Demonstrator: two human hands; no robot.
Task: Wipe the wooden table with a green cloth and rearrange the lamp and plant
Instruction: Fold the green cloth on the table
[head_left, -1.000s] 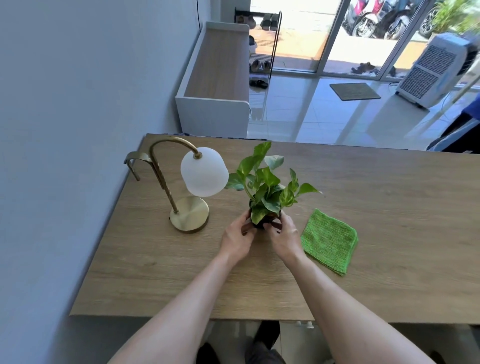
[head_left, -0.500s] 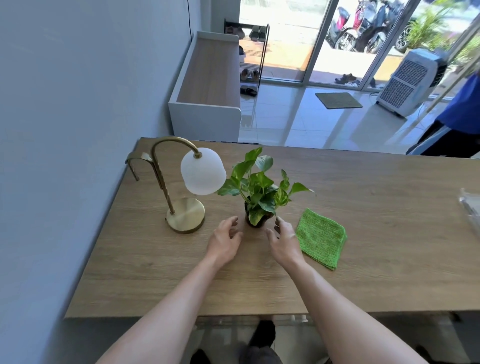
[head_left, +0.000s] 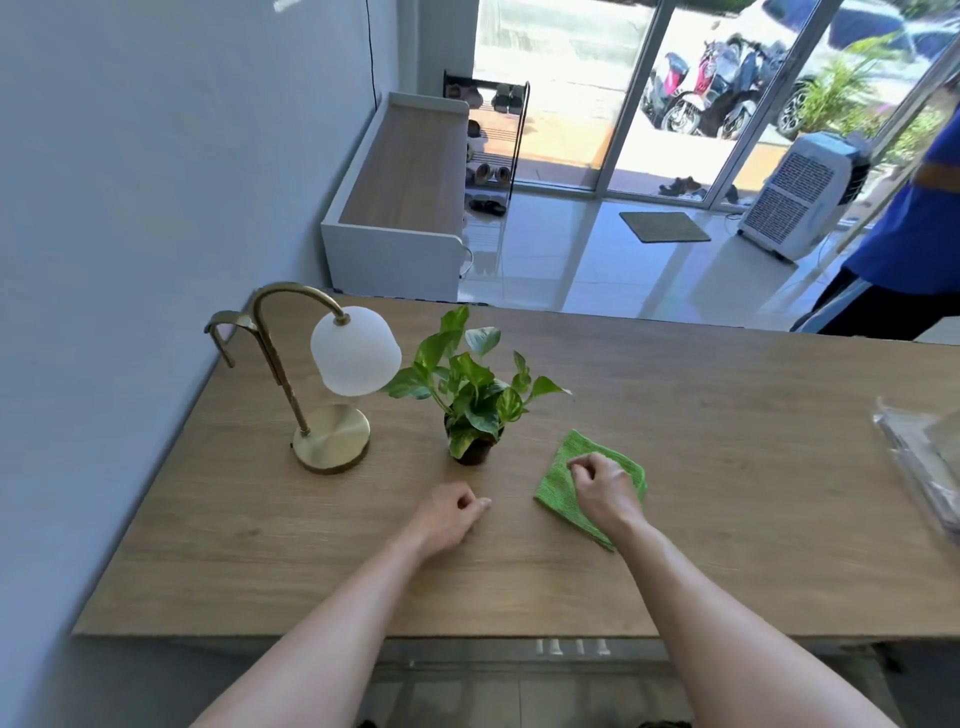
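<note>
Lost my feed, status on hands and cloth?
Right hand on green cloth, fingers curled into it. Left hand loosely curled, holding nothing. Plant and lamp stand apart, left of cloth.

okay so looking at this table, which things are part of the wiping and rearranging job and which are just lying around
Part of the job:
cloth, under the right hand
lamp
plant
table
left hand, holding nothing

Just lying about:
plastic packet at the table's right edge
shoe rack
bench
doormat
air cooler
</note>
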